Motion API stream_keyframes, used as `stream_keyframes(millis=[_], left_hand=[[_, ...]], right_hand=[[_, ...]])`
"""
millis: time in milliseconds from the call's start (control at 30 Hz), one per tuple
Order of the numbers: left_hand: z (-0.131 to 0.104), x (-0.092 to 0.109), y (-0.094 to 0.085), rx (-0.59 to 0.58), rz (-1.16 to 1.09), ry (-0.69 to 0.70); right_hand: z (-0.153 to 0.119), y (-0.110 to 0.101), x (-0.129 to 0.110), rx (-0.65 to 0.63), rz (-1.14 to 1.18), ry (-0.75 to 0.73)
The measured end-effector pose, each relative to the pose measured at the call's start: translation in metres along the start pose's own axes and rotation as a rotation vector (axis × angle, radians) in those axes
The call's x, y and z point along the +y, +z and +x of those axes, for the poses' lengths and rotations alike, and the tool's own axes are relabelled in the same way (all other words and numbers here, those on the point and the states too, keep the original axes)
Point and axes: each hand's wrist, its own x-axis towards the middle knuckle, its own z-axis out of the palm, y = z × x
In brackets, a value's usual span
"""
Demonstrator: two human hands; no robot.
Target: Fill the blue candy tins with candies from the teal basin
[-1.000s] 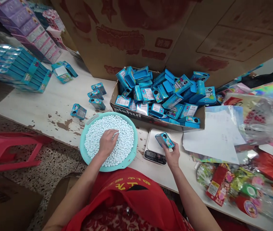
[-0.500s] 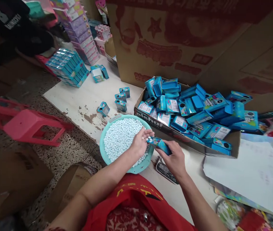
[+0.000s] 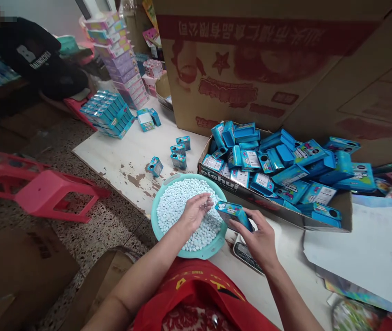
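My right hand (image 3: 261,236) grips a small blue candy box (image 3: 233,212) by its closed end. White candies show at the hole in the box's top. My left hand (image 3: 196,212) is just left of the box, above a mint-green basin (image 3: 155,225) of small white candies (image 3: 173,207). Its fingers are apart and slightly curled, and I see no candy in them. Partly behind my right hand lies a small scale (image 3: 246,253), to the right of the basin.
An open carton (image 3: 272,209) heaped with blue candy boxes stands behind my right hand. Several filled-looking boxes (image 3: 178,160) stand beyond the basin. Stacked blue boxes (image 3: 108,115) sit at the table's far end. A pink stool (image 3: 49,191) is on the floor. Another person (image 3: 40,59) sits far left.
My left hand has drawn back from the box's hole, where it was holding candies. The box is now more level and apart from that hand. The whole view has shifted slightly.
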Motion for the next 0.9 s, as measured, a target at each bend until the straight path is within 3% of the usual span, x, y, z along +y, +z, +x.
stream_keyframes(millis=[100, 200, 367, 500, 767, 833, 900], left_hand=[[0.002, 0.005, -0.003, 0.014, -0.009, -0.049], [0.006, 0.005, -0.002, -0.048, 0.037, -0.075], [0.008, 0.009, -0.008, -0.056, 0.088, -0.138], [0.004, 0.021, -0.018, -0.137, 0.167, -0.083], [0.026, 0.047, -0.041, -0.024, 0.344, 0.076], [0.033, 0.056, -0.048, -0.01, 0.519, 0.138], [0.037, 0.066, -0.053, -0.067, 0.809, 0.264]], right_hand=[[-0.002, 0.005, -0.004, 0.038, -0.005, -0.002], [-0.003, 0.016, -0.003, 0.004, -0.082, -0.009], [-0.005, 0.029, -0.01, -0.008, -0.154, 0.003], [-0.002, 0.039, -0.018, -0.017, -0.116, 0.016], [0.006, 0.075, -0.021, 0.058, 0.075, 0.203], [0.006, 0.077, -0.02, 0.076, 0.109, 0.286], [0.005, 0.077, -0.018, 0.112, 0.14, 0.374]])
